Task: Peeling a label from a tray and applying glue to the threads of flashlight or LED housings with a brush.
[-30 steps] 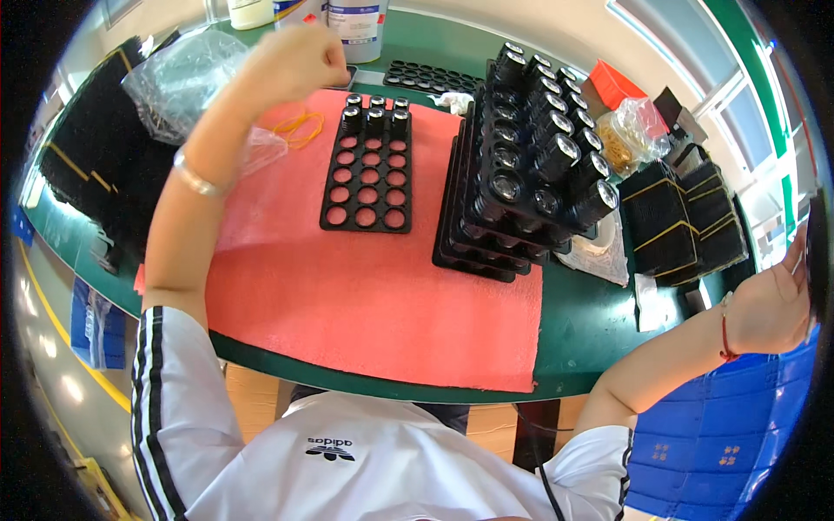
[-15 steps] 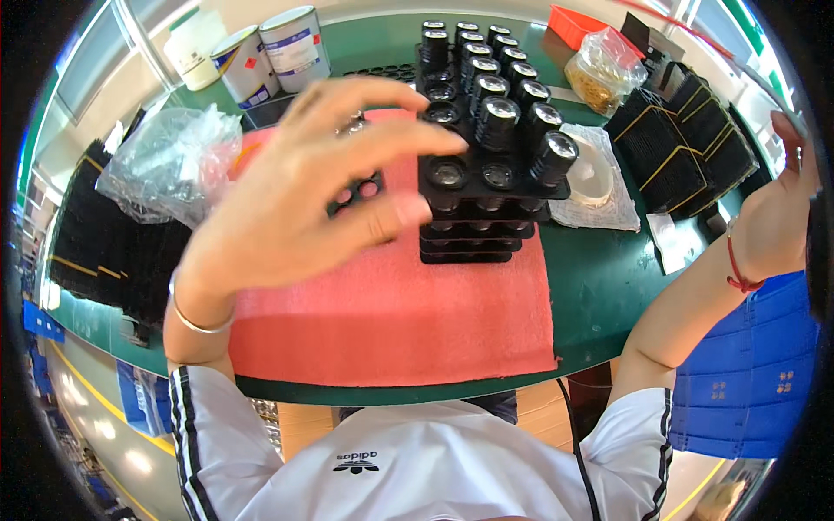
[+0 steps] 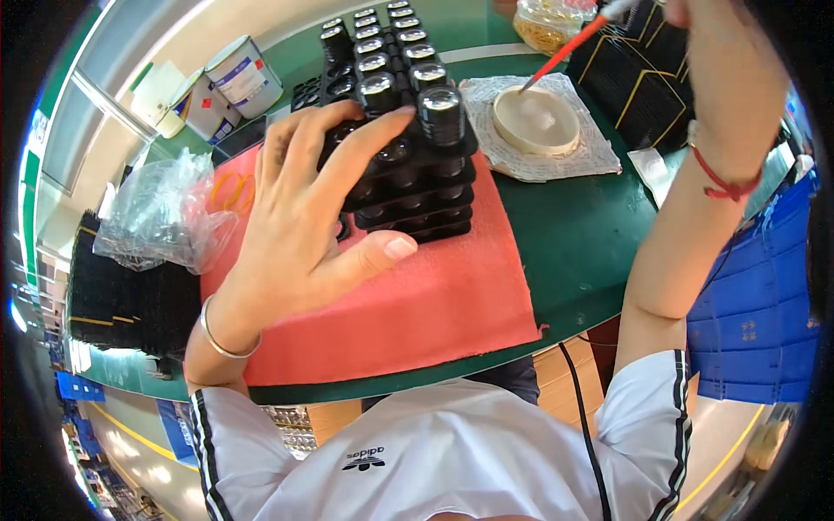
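My left hand [image 3: 300,204] spreads over the near end of a black tray [image 3: 404,174] on top of a stack, thumb apart from the fingers. Its fingertips reach beside a shiny-topped black cylinder [image 3: 379,95]; whether they touch it I cannot tell. Several such cylinders stand upright in rows on the tray. At the upper right edge, my right hand [image 3: 682,12], partly cut off, is closed on a thin orange-red stick-like tool [image 3: 569,48]. The tool's dark tip reaches into a round, shallow cream dish [image 3: 556,149] with whitish content, which sits on printed paper [image 3: 599,163].
A pink mat [image 3: 400,334] covers part of the green table [image 3: 573,286]. Metal cans [image 3: 243,82] and a clear plastic bag [image 3: 161,217] are at the left. Black stacks with yellow bands [image 3: 630,78] stand at the right, near a bag of yellow bits [image 3: 552,24].
The view has shifted right. My right hand has moved from the far right toward the dish, bringing the tool's tip into it. My left hand has come closer to the tray's cylinders.
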The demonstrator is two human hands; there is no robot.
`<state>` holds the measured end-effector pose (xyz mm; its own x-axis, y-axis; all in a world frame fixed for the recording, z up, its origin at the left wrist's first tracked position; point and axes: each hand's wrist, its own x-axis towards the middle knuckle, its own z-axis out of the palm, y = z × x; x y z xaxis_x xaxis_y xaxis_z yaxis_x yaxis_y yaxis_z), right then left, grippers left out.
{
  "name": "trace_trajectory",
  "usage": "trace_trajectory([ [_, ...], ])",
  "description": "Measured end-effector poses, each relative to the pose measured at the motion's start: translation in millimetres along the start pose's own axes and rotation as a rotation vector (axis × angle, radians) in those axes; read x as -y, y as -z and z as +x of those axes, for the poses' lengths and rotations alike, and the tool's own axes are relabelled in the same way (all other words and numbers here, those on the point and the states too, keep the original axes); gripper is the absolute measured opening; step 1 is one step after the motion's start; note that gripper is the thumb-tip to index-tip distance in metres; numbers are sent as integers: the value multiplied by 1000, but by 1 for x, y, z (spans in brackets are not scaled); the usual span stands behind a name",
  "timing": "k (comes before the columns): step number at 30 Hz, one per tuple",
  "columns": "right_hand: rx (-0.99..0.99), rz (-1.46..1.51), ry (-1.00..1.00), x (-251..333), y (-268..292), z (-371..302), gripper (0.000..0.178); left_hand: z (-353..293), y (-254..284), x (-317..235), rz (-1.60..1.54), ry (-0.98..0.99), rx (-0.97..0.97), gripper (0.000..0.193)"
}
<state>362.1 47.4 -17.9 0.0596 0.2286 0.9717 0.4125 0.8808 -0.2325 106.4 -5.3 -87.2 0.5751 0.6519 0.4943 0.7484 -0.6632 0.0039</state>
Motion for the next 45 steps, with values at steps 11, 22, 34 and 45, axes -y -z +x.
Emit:
trace_trajectory([
  [11,369,-259,-235,-16,-16,-2,28,-8,-1,15,-89,-80,-262,65],
  [22,352,-384,-212,-46,-43,-16,29,-107,-51,-1,-1113,485,-433,21],
  [34,-221,71,-701,-165,27,-55,29,-110,-63,1,-1435,708,-299,12],
  [45,-347,1048,-853,-158,55,-57,15,-105,-56,13,-1667,924,-192,33],
])
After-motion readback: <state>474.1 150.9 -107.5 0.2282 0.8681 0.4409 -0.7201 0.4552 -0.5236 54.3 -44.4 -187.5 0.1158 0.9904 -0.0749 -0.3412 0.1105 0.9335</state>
